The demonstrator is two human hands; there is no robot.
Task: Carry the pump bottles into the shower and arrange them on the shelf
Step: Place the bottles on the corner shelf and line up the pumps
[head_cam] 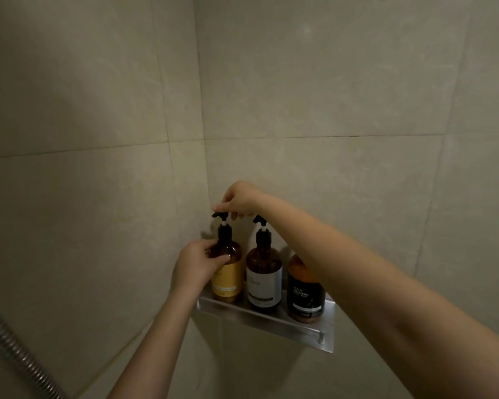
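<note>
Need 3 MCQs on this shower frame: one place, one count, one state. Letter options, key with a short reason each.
1. Where does the yellow-label bottle stand on the shelf?
A. left end, nearest the wall corner
B. middle
C. right end

2. How many pump bottles are on the shelf?
A. two
B. three
C. four

3. What is the right hand doing?
A. hanging free
B. pinching the pump head of the yellow-label bottle
C. holding the shower hose

Key:
1 A: it stands left of the white-label bottle and the black-label bottle.
2 B: three stand in a row.
3 B: its fingertips close on that pump head, while the left hand grips the bottle's shoulder.
</note>
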